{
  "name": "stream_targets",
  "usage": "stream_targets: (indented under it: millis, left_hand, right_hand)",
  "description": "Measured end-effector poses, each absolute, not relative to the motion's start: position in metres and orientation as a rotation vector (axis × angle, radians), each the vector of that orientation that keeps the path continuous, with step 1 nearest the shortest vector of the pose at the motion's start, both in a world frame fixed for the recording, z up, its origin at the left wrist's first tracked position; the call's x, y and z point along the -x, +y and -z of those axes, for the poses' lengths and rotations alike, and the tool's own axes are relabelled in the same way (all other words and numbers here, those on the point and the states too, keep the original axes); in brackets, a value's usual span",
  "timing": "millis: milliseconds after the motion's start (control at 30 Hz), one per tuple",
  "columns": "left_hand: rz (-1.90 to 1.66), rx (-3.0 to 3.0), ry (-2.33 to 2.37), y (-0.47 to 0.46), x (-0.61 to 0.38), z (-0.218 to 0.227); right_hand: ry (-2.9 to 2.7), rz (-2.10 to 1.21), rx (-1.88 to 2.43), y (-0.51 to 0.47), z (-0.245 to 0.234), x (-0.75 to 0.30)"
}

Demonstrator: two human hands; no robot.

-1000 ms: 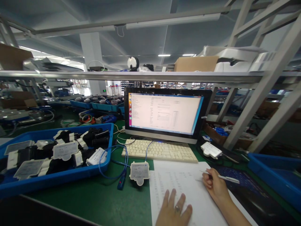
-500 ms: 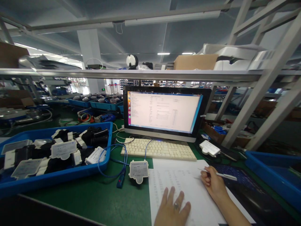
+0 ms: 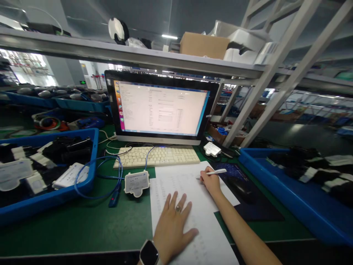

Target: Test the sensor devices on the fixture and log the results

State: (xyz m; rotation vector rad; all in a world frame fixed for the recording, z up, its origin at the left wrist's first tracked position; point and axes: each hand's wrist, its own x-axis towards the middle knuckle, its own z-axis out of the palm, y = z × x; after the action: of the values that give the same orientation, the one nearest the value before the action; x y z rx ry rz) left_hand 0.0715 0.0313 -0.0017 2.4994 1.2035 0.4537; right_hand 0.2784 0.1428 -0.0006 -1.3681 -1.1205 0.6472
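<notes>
My right hand (image 3: 211, 182) grips a white pen (image 3: 217, 172), its tip close to the upper part of a printed paper sheet (image 3: 190, 217). Fingers spread, my left hand (image 3: 173, 224) lies flat on the same sheet; a ring and a watch are on it. Left of the paper rests a white labelled plastic module (image 3: 136, 183) joined to a blue cable (image 3: 121, 169). A small blue plug-like piece (image 3: 114, 198) with a red light lies beside it. Behind the paper is a cream keyboard (image 3: 157, 156).
A lit monitor (image 3: 162, 108) stands behind the keyboard. Blue bins of black and white parts flank the space, one at left (image 3: 95, 154) and one at right (image 3: 275, 198). A black mouse (image 3: 239, 187) sits on a dark mat. Another white module (image 3: 211, 149) lies near the monitor.
The view has turned right and downward, showing more of the right bin and the left wrist's watch. The pen stays in my right hand, and my left hand stays flat on the paper.
</notes>
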Motion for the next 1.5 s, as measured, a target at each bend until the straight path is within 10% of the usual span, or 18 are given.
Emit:
stream_targets:
  millis: [1500]
  left_hand:
    - [-0.458,-2.591,1.209,0.0318,-0.0731,0.0004]
  right_hand:
    - [-1.390,-0.560,1.475,0.1437,0.0104,-0.2762]
